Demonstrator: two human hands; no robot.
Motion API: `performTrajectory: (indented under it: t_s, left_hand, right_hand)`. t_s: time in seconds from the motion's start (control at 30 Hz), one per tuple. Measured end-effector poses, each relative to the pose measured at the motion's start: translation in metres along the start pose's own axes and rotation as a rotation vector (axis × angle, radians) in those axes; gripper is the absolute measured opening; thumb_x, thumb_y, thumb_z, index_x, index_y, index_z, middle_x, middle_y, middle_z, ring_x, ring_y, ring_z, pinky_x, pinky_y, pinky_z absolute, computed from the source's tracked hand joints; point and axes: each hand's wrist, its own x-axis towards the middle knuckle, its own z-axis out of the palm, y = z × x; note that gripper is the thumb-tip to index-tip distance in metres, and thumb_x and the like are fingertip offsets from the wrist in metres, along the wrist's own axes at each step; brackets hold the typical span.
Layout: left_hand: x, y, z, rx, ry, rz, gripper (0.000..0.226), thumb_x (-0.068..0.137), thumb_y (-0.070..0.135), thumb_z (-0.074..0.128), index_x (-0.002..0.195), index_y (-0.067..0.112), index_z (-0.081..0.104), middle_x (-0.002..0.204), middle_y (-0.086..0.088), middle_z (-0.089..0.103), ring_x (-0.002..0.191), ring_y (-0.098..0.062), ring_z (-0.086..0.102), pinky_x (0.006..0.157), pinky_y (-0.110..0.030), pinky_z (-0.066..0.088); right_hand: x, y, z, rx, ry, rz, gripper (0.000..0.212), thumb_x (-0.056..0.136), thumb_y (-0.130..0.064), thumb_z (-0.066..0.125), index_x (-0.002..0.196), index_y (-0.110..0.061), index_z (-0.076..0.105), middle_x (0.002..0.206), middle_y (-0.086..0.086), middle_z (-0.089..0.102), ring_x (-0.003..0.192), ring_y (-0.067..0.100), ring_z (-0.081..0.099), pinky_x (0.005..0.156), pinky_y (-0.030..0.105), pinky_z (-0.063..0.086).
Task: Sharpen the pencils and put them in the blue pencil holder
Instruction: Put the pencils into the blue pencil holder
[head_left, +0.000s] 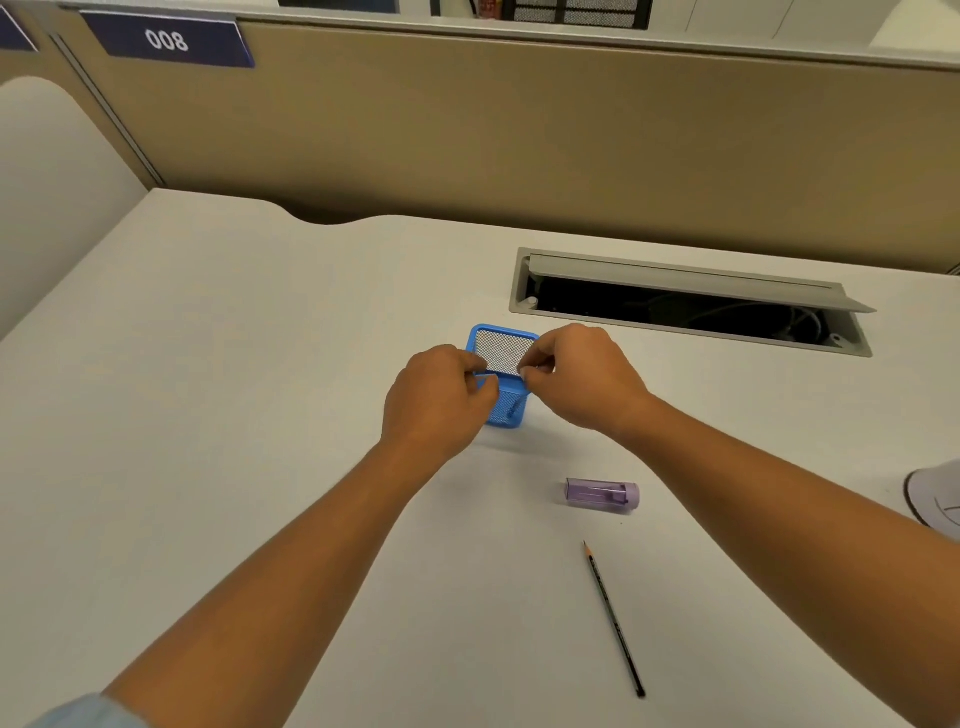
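The blue mesh pencil holder (501, 343) stands upright in the middle of the white desk (234, 389). My left hand (436, 400) pinches its near rim at the left corner. My right hand (576, 379) pinches the same rim at the right corner. A faint dark shape shows through the mesh low inside; I cannot tell what it is. A translucent purple sharpener (602, 493) lies on its side, nearer to me and to the right. A dark pencil (613, 618) lies closer still, its pointed tip aimed away from me.
An open cable hatch (685, 312) with a raised lid is sunk into the desk behind the holder. A tan partition (519, 130) closes off the back. A white object (935, 493) pokes in at the right edge.
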Motion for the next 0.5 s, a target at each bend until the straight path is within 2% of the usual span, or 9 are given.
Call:
performTrajectory:
  t_s: [0.13,0.23,0.33,0.4,0.5]
  left_hand:
    - [-0.02,-0.01,-0.007,-0.099,0.105,0.0,0.018,0.085,0.024,0.066,0.102,0.023,0.074,0.077,0.013,0.062,0.064,-0.006,0.055,0.059,-0.016,0.042]
    - [-0.054,-0.027,0.0,-0.101,0.098,-0.049,0.013,0.083,0.026,0.066,0.093,0.03,0.071,0.075,0.014,0.061,0.062,-0.004,0.056,0.057,-0.02,0.042]
    - [-0.098,-0.042,0.02,-0.098,0.026,-0.043,0.015,0.085,0.019,0.066,0.098,0.024,0.071,0.085,0.011,0.063,0.077,-0.014,0.062,0.067,-0.028,0.048]
    - [-0.121,-0.051,0.035,-0.046,-0.022,0.026,0.022,0.087,0.008,0.063,0.107,0.014,0.072,0.101,-0.001,0.067,0.093,-0.022,0.063,0.079,-0.036,0.052]
    - [-0.151,-0.057,0.052,0.03,-0.058,0.073,0.036,0.086,-0.001,0.059,0.121,0.006,0.067,0.125,-0.01,0.065,0.118,-0.031,0.058,0.099,-0.043,0.046]
  right_hand:
    - [-0.018,0.012,-0.013,0.134,0.081,0.079,0.013,0.09,-0.02,0.065,0.093,-0.02,0.077,0.09,-0.001,0.074,0.074,0.009,0.06,0.065,0.025,0.047]
    - [-0.048,0.026,-0.018,0.217,0.129,0.147,0.01,0.09,-0.019,0.066,0.089,-0.021,0.076,0.08,-0.009,0.068,0.07,0.001,0.059,0.062,0.016,0.046]
    - [-0.089,0.039,-0.008,0.272,0.11,0.212,0.011,0.086,-0.019,0.067,0.08,-0.025,0.074,0.075,-0.012,0.07,0.067,0.0,0.063,0.055,0.013,0.041]
    - [-0.114,0.046,0.004,0.261,0.08,0.254,0.013,0.084,-0.017,0.066,0.076,-0.026,0.073,0.073,-0.011,0.071,0.066,0.004,0.064,0.055,0.015,0.042]
    - [-0.149,0.054,0.024,0.21,0.045,0.327,0.011,0.082,-0.018,0.064,0.076,-0.024,0.071,0.072,-0.007,0.071,0.068,0.014,0.066,0.058,0.023,0.049]
